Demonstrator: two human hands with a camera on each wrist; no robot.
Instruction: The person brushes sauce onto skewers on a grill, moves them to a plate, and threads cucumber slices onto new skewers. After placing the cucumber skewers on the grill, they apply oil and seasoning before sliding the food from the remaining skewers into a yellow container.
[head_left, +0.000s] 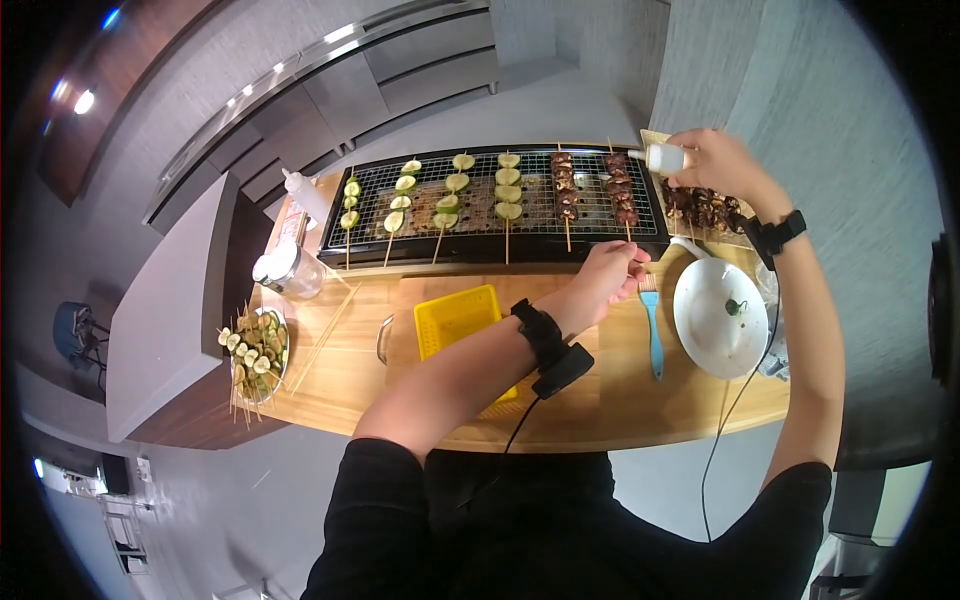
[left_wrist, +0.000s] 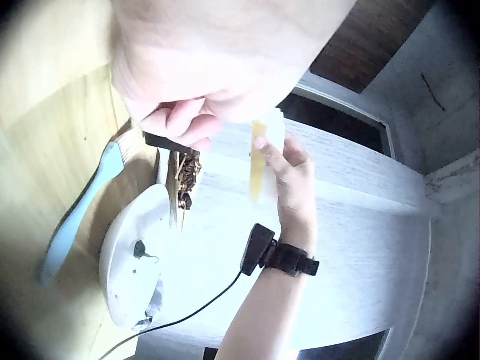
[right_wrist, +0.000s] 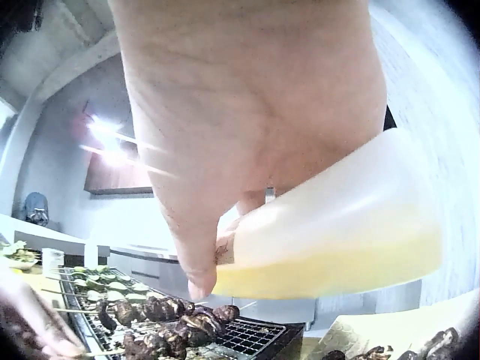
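Observation:
My right hand [head_left: 722, 165] grips a translucent squeeze bottle [right_wrist: 337, 244] of yellow liquid, probably oil. The bottle lies tipped on its side above the grill's right end, its nozzle toward the meat. Below it, the rightmost meat skewer [head_left: 621, 190] rests on the wire rack of the black grill [head_left: 470, 248]. At the front edge, my left hand [head_left: 598, 288] pinches the wooden stick of that skewer. Another meat skewer [head_left: 565, 185] lies just left of it. Several zucchini-slice skewers [head_left: 508, 187] fill the rest of the rack.
Dark meat skewers lie on a tray [head_left: 738, 240] right of the grill. A blue brush [head_left: 652, 330], white bowl [head_left: 700, 345] and yellow basket [head_left: 455, 318] are nearer me. At left stand a white bottle [head_left: 305, 195], glass jar [head_left: 297, 270] and plate of skewers [head_left: 258, 350]. Wrist cables hang down.

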